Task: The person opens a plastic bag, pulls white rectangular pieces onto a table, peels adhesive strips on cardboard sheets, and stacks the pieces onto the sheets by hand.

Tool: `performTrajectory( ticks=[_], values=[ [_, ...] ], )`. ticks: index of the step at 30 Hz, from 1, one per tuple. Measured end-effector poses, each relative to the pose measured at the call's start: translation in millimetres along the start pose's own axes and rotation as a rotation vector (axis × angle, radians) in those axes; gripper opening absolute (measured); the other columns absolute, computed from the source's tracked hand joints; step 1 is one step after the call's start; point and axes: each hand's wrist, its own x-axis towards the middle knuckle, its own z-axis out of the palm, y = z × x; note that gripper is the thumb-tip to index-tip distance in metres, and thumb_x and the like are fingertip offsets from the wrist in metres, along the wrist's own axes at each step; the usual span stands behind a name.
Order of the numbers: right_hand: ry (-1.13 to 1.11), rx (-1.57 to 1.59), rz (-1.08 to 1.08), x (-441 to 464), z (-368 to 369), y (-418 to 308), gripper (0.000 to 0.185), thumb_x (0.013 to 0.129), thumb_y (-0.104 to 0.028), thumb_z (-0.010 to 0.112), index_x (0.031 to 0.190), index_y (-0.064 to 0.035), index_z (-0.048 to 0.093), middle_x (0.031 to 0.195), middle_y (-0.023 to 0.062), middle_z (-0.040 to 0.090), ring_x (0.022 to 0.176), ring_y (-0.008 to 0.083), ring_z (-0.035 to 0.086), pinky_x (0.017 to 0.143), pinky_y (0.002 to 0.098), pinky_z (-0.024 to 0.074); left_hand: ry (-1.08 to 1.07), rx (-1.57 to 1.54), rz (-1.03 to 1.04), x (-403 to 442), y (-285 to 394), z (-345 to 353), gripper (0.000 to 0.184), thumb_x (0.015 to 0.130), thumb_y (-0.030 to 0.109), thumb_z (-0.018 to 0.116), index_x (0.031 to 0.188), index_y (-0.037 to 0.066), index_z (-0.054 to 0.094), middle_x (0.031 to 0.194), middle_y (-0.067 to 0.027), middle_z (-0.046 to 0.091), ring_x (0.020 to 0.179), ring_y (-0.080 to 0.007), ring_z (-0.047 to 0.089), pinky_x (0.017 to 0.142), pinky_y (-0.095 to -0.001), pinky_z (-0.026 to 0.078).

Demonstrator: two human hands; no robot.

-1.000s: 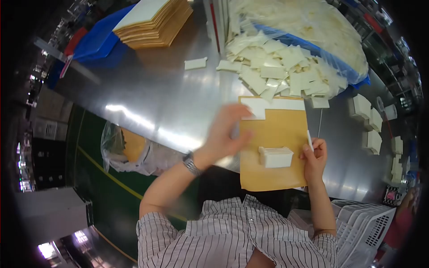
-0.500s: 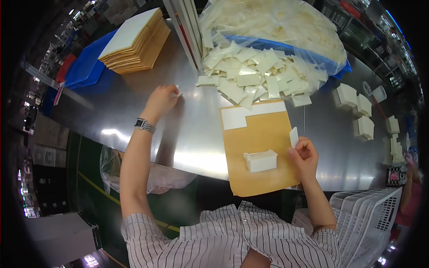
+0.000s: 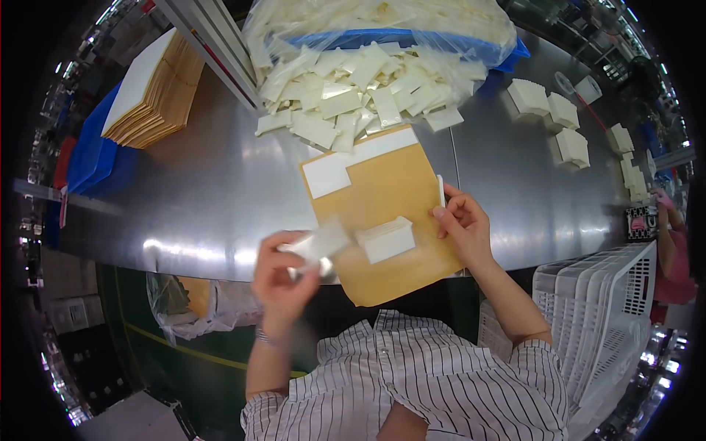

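Observation:
My left hand (image 3: pixel 283 279) is closed on a flat white piece (image 3: pixel 327 239), smeared by motion, left of the brown paper sheet (image 3: pixel 401 173). Fingers and thumb of my right hand (image 3: pixel 467 229) pinch another thin white piece (image 3: pixel 441 189), held upright at the sheet's right edge. Between the hands, a small stack of white pieces (image 3: pixel 388 241) rests on the sheet. A big heap of flat off-white pieces (image 3: pixel 368 88) spills from a clear plastic bag (image 3: pixel 382 16) just beyond the sheet's far edge.
A thick stack of brown sheets (image 3: pixel 154 92) stands at the left beside a blue tray (image 3: pixel 92 158). Several small stacks of white pieces (image 3: pixel 529 99) line the table's right. White plastic baskets (image 3: pixel 596 309) are at lower right, near another person's arm (image 3: pixel 665 250).
My left hand has come from the far left of the table towards the sheet, and a white piece now shows in it. The view has shifted; my right hand still pinches its piece.

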Motion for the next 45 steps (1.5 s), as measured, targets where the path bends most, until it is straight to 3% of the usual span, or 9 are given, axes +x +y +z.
performTrajectory(
  ticks=[5,8,13,20,25,28,32,35,45],
  values=[
    [0.000,0.033,-0.031,1,3,-2,0.014,0.097,-0.005,0.067,0.092,-0.0016,0.055,0.147,0.0236,0.050,0.077,0.0091,0.065,0.067,0.0233,0.0525,-0.184,0.079,0.138,3,6,46,0.024,0.073,0.000,0.085,0.093,0.006,0.073,0.123,-0.0136,0.066,0.119,-0.0335,0.061,0.101,-0.0460,0.050],
    [0.013,0.021,-0.018,-1,3,-1,0.012,0.097,-0.004,0.067,0.095,-0.0013,0.056,0.145,0.0223,0.051,0.079,0.0098,0.066,0.067,0.0231,0.0526,-0.272,0.210,0.234,4,-6,57,0.037,0.070,0.008,0.090,0.105,0.013,0.080,0.123,-0.0067,0.068,0.121,-0.0340,0.059,0.102,-0.0487,0.050],
    [0.006,0.048,-0.015,-2,4,0,0.015,0.096,-0.006,0.072,0.102,-0.0014,0.059,0.144,0.0139,0.053,0.088,0.0084,0.065,0.064,0.0216,0.0525,-0.327,0.208,0.222,2,-16,60,0.036,0.072,0.007,0.089,0.106,0.011,0.079,0.124,-0.0082,0.067,0.124,-0.0336,0.059,0.107,-0.0492,0.049],
    [-0.035,0.007,-0.048,-6,-1,-1,0.019,0.094,0.000,0.068,0.113,0.0003,0.063,0.143,0.0137,0.053,0.104,0.0159,0.066,0.069,0.0236,0.0552,-0.348,0.158,0.085,0,-15,62,0.038,0.075,-0.004,0.084,0.111,0.006,0.076,0.134,-0.0155,0.060,0.126,-0.0319,0.060,0.103,-0.0416,0.053],
    [-0.256,-0.178,-0.422,-15,1,-16,0.028,0.087,0.000,0.077,0.113,-0.0020,0.067,0.131,0.0117,0.063,0.120,0.0263,0.061,0.096,0.0367,0.0528,-0.372,0.143,0.039,6,-12,58,0.036,0.077,-0.007,0.080,0.110,0.005,0.072,0.133,-0.0146,0.061,0.124,-0.0319,0.061,0.101,-0.0407,0.053],
    [-0.326,-0.482,-0.709,-16,14,-38,0.036,0.079,-0.001,0.082,0.112,-0.0054,0.068,0.123,0.0097,0.070,0.116,0.0310,0.060,0.097,0.0396,0.0500,-0.358,0.095,0.012,4,-17,60,0.043,0.077,-0.009,0.078,0.116,0.004,0.065,0.132,-0.0153,0.061,0.123,-0.0312,0.061,0.102,-0.0408,0.052],
    [-0.339,-0.522,-0.775,-15,24,-36,0.040,0.075,-0.002,0.084,0.110,-0.0082,0.068,0.120,0.0064,0.074,0.108,0.0303,0.060,0.092,0.0385,0.0498,-0.341,-0.019,-0.096,-3,-26,61,0.064,0.077,-0.010,0.076,0.132,0.005,0.048,0.131,-0.0172,0.060,0.124,-0.0288,0.060,0.109,-0.0423,0.048],
    [-0.358,-0.514,-0.765,-13,26,-32,0.039,0.075,-0.003,0.084,0.110,-0.0093,0.069,0.121,0.0058,0.073,0.102,0.0281,0.058,0.090,0.0376,0.0491,-0.251,-0.043,-0.151,-3,-23,65,0.052,0.081,0.003,0.081,0.127,0.006,0.058,0.125,-0.0118,0.066,0.117,-0.0282,0.065,0.101,-0.0378,0.051],
    [-0.359,-0.561,-0.776,-10,28,-27,0.042,0.074,-0.003,0.086,0.110,-0.0098,0.066,0.122,0.0067,0.073,0.100,0.0274,0.058,0.087,0.0370,0.0483,-0.255,-0.051,-0.129,-2,-25,66,0.052,0.081,0.002,0.080,0.128,0.006,0.059,0.124,-0.0120,0.066,0.117,-0.0284,0.065,0.101,-0.0377,0.051]
  ],
)
